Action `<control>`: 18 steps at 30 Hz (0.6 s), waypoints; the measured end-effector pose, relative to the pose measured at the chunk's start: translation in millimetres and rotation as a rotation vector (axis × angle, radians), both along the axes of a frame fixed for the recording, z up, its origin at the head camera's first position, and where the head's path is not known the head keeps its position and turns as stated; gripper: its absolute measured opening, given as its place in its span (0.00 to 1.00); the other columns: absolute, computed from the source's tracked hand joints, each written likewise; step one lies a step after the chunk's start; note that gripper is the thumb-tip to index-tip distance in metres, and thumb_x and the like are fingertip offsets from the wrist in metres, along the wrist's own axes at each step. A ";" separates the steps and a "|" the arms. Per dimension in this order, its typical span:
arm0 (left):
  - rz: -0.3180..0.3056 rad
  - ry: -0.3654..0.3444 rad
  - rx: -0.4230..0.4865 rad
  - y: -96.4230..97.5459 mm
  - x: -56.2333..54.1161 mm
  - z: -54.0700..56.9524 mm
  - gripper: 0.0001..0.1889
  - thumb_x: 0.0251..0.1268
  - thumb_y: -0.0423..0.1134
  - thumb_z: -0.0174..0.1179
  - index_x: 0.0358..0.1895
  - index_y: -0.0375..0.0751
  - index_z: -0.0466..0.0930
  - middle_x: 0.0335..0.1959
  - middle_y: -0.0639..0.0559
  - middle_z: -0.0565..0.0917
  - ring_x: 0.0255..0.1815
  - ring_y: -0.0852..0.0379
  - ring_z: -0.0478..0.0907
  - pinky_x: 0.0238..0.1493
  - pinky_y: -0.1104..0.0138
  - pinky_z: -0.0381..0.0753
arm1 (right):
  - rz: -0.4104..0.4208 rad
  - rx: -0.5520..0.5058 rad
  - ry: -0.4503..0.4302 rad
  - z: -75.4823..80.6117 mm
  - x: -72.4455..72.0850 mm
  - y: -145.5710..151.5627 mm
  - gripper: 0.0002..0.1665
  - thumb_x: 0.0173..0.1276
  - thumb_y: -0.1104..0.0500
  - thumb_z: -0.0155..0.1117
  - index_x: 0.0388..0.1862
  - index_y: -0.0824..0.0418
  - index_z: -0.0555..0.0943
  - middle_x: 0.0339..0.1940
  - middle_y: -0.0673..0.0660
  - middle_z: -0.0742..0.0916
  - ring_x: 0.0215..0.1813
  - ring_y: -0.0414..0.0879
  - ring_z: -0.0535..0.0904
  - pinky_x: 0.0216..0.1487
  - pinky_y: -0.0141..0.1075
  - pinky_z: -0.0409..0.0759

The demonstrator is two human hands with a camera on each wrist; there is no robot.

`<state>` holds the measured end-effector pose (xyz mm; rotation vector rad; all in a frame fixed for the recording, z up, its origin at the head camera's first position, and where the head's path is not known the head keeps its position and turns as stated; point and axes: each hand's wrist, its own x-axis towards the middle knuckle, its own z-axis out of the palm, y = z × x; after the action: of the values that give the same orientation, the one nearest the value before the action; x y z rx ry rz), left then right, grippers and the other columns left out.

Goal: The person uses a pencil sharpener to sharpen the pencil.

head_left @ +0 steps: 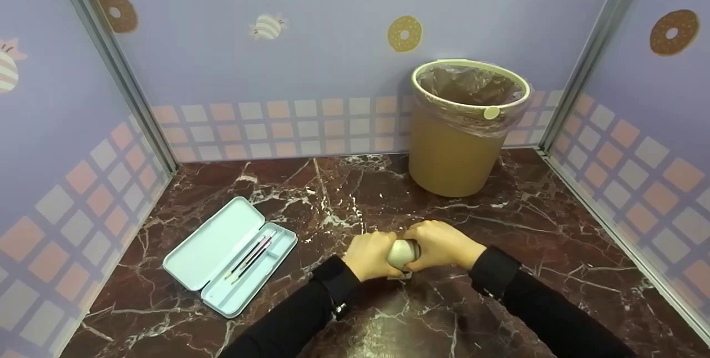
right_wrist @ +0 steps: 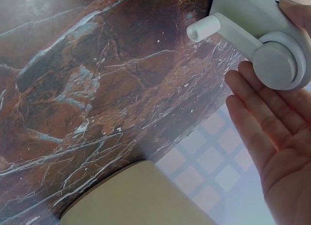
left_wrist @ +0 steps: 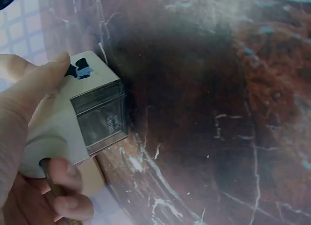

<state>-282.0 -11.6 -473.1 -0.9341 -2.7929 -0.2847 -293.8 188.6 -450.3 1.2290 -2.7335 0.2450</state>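
Between the two hands is a white hand-crank pencil sharpener [head_left: 400, 255] with a clear shavings drawer [left_wrist: 102, 123]. My left hand [head_left: 370, 255] grips its body, thumb by a dark blue print on the casing. In the left wrist view, left fingers also curl round a thin brownish pencil [left_wrist: 57, 190] whose end sits in the round hole. On the opposite side my right hand [head_left: 442, 246] holds the sharpener, its fingers [right_wrist: 260, 106] beside the round hub. The crank [right_wrist: 238, 38] ends in a white knob and stands free of those fingers.
An open light blue pencil case [head_left: 216, 241] with several pencils [head_left: 252, 255] lies to the left on the dark marbled table [head_left: 333, 191]. A tan bin [head_left: 455, 152] with a clear liner stands at the back right. Patterned walls [head_left: 310, 41] enclose the table.
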 end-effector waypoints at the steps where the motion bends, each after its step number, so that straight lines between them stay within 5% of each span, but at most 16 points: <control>1: 0.006 0.004 -0.004 0.6 -0.2 -0.6 0.30 0.39 0.62 0.80 0.39 0.46 0.80 0.33 0.52 0.88 0.31 0.54 0.86 0.28 0.61 0.83 | -0.001 0.001 0.001 -0.1 0.4 -0.1 0.22 0.48 0.47 0.80 0.40 0.55 0.87 0.32 0.51 0.90 0.31 0.43 0.84 0.33 0.35 0.81; 12: 0.029 0.013 -0.038 3.2 -3.2 0.7 0.28 0.37 0.60 0.81 0.34 0.45 0.82 0.29 0.51 0.88 0.29 0.52 0.86 0.25 0.61 0.83 | -0.032 -0.039 0.029 -3.8 3.9 3.1 0.23 0.48 0.44 0.81 0.39 0.55 0.87 0.32 0.51 0.89 0.31 0.42 0.83 0.33 0.36 0.82; 18: 0.030 0.000 -0.011 -3.5 -5.8 0.3 0.26 0.37 0.56 0.82 0.35 0.43 0.82 0.30 0.49 0.88 0.28 0.52 0.86 0.28 0.60 0.84 | -0.062 -0.111 -0.030 -7.5 5.0 9.8 0.28 0.48 0.44 0.83 0.45 0.59 0.88 0.39 0.54 0.92 0.37 0.46 0.88 0.40 0.39 0.86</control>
<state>-287.8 -15.0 -472.8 -0.8940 -2.8092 -0.2651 -288.8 198.3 -457.8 1.1187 -2.7364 0.4057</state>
